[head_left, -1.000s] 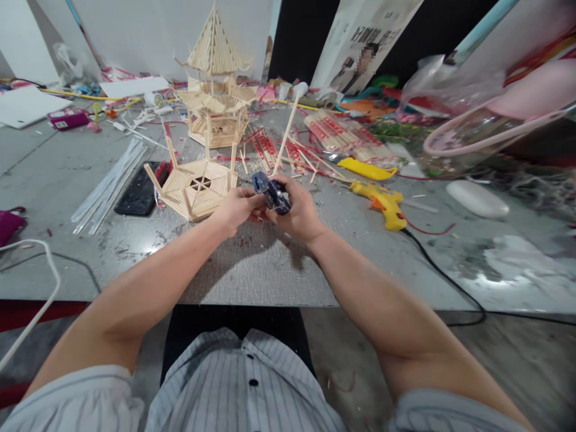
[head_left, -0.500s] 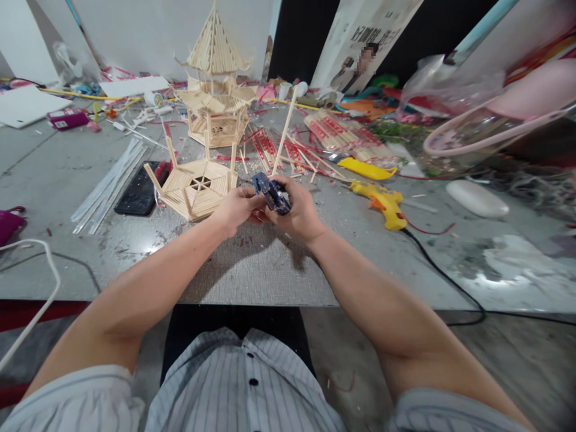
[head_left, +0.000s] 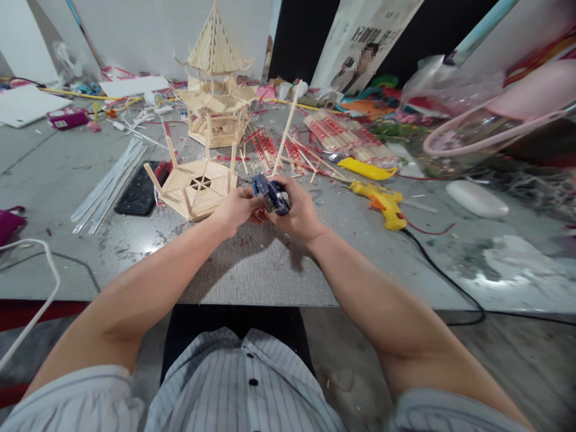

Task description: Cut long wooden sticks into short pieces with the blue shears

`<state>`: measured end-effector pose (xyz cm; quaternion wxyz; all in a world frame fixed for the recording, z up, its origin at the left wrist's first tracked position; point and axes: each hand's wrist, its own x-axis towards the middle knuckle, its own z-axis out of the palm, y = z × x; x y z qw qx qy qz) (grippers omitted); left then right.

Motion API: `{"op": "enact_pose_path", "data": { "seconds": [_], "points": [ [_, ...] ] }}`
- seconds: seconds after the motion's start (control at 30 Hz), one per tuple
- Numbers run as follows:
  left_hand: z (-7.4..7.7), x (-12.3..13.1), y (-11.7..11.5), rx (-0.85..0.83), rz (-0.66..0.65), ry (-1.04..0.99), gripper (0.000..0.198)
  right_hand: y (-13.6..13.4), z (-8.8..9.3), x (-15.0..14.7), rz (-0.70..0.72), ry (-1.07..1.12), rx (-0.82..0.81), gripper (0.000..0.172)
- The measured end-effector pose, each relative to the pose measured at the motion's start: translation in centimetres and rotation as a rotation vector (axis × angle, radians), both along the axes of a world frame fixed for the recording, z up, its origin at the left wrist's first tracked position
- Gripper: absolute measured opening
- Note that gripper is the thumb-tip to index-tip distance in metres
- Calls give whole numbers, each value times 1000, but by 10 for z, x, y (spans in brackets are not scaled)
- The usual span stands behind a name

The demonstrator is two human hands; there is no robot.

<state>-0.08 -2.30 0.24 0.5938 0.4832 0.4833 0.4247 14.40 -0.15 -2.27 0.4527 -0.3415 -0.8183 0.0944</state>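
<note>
My two hands meet above the grey table [head_left: 252,270]. My right hand [head_left: 297,213] is closed round a small dark blue tool [head_left: 271,193], and a long wooden stick [head_left: 283,129] rises from it, tilted up and to the right. My left hand [head_left: 236,208] is closed too, its fingertips pinching at the tool's near end. Just left of my hands lies a flat hexagonal wooden stick piece [head_left: 194,186] with upright posts. Behind that stands a wooden stick pagoda [head_left: 215,84].
A yellow glue gun [head_left: 382,203] with a black cord lies to the right. Loose chopsticks in red wrappers [head_left: 288,153], a bundle of chopsticks [head_left: 337,133], a black phone [head_left: 140,189], clear glue rods [head_left: 110,183] and a clear plastic bag [head_left: 472,114] surround the work area.
The stick has shifted slightly at its top end; both hands stay in the same place.
</note>
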Motion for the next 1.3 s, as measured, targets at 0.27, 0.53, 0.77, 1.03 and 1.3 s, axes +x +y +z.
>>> {"op": "enact_pose_path", "data": {
  "seconds": [0.27,0.53,0.77,1.03,1.3],
  "points": [
    [3,2,-1,-21,10,14,20,1,-1,-1,-9,-16,38,42],
    [9,4,-7,-23,20,8,22,0,0,-1,-27,-31,4,38],
    [9,5,-7,1,9,20,23,0,0,-1,-29,-17,37,39],
    [4,7,-6,63,28,61,23,2,-3,-1,-32,22,122,38],
    [7,3,-6,-26,-8,8,13,3,-4,0,24,8,88,41]
  ]
}}
